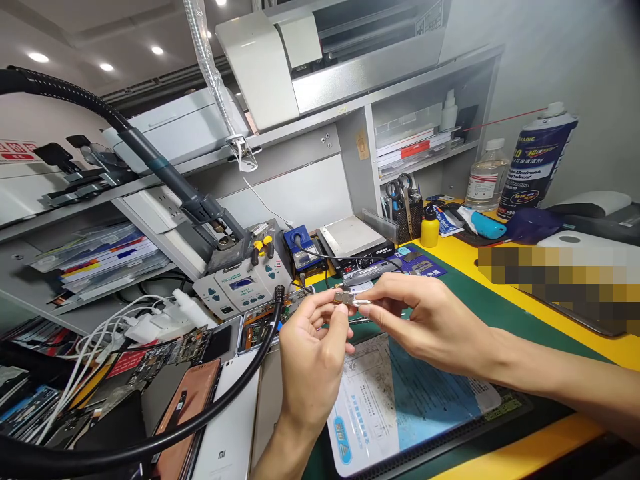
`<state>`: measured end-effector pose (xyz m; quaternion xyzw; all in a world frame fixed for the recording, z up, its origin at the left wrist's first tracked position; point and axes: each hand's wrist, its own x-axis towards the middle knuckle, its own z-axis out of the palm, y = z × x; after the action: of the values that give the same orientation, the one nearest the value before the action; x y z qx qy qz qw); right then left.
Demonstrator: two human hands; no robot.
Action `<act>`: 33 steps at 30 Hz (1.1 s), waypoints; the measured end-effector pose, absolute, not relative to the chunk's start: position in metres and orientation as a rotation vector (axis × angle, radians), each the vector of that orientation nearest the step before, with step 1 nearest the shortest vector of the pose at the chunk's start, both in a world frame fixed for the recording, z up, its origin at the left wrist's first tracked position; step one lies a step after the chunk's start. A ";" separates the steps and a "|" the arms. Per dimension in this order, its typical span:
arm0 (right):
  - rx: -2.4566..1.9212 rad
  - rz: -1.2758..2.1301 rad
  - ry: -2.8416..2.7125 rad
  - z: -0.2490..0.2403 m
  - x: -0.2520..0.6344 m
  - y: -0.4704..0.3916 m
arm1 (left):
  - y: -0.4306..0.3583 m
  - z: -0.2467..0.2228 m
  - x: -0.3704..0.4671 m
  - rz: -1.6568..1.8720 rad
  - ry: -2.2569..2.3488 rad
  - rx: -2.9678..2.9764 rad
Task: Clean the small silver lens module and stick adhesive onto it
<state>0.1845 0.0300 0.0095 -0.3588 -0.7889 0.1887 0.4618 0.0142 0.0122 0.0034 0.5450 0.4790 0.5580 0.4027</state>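
In the middle of the view my two hands meet, raised over the work mat. My left hand [315,350] pinches a small flat silver metal piece [344,298] between thumb and fingers. From the right, my right hand [425,317] grips a small white piece [362,303] in its thumb and fingertips, right against the silver piece's end. Whether the two are joined I cannot tell. Beneath the hands a white and blue printed pad [380,400] lies on the green mat [530,347].
Phones, including a white phone [225,413], and circuit boards crowd the left. A thick black hose [240,400] arches over them. Behind stand a soldering station [245,283], a pen holder [407,213], a yellow bottle [430,228] and a spray can [537,160].
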 end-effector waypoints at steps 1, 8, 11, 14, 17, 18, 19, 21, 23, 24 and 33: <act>-0.888 0.472 -1.930 0.010 0.184 0.030 | 0.012 0.003 0.014 1.409 1.213 1.380; -0.881 0.459 -1.953 0.009 0.185 0.031 | 0.013 0.004 0.015 1.416 1.222 1.361; -0.894 0.462 -1.924 0.009 0.185 0.031 | 0.013 0.003 0.014 1.408 1.221 1.378; -0.905 0.469 -1.915 0.009 0.185 0.031 | 0.013 0.003 0.014 1.405 1.224 1.386; -0.903 0.463 -1.958 0.009 0.185 0.031 | 0.013 0.003 0.014 1.409 1.222 1.381; -0.907 0.466 -1.961 0.009 0.185 0.031 | 0.013 0.003 0.014 1.407 1.221 1.383; -0.913 0.472 -1.957 0.009 0.185 0.032 | 0.013 0.003 0.015 1.405 1.221 1.386; -0.929 0.480 -1.930 0.008 0.185 0.032 | 0.013 0.003 0.015 1.401 1.226 1.391; -0.944 0.471 -1.911 0.008 0.186 0.034 | 0.013 0.003 0.015 1.399 1.233 1.395; -0.949 0.461 -1.910 0.009 0.186 0.034 | 0.013 0.003 0.015 1.399 1.237 1.397; -0.855 0.315 -2.002 0.006 0.188 0.035 | 0.012 0.001 0.016 1.400 1.296 1.492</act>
<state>0.1884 0.0346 0.0056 -0.3464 -0.8110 0.1277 0.4539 0.0160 0.0123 0.0011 0.5768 0.5007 0.5409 0.3522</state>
